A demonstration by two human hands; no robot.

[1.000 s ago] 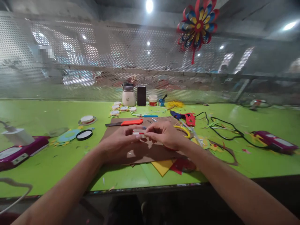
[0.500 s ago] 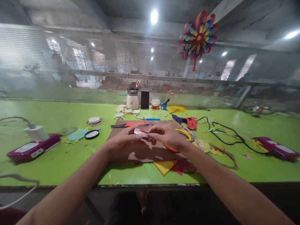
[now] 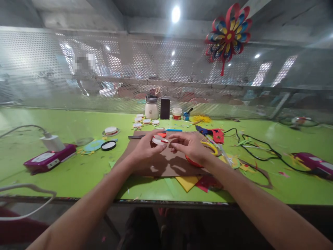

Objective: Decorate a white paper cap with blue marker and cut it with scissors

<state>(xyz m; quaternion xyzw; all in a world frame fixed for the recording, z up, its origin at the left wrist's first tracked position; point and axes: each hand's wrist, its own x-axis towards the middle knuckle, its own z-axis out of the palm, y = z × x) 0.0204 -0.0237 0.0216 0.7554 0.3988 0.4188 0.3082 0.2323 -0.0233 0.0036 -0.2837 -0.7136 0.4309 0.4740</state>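
My left hand (image 3: pixel 145 149) pinches a small white disc with a red edge (image 3: pixel 159 140) between thumb and fingers, tilted above the brown cardboard (image 3: pixel 156 169). Just right of the disc, my right hand (image 3: pixel 188 145) is open and apart from it, fingers loosely bent with nothing visible in them. Partly hidden behind this hand are scissors with yellow and red handles (image 3: pixel 213 148). Beyond my left hand lies an orange cutter knife (image 3: pixel 161 135), mostly covered by the fingers, and behind it a blue pen-like tool (image 3: pixel 174 130).
Several white discs (image 3: pixel 147 122) sit before a white jar (image 3: pixel 151 109) and a phone (image 3: pixel 165 109). A glue gun (image 3: pixel 204 132) with a black cable rests at right. Purple power strips (image 3: pixel 52 160) stand on both sides. Yellow and red paper (image 3: pixel 186 183) lies near the front edge.
My right hand has let go of the disc and drawn slightly right. My left hand still holds the disc, now turned to show more of its rim. The view has shifted a little.
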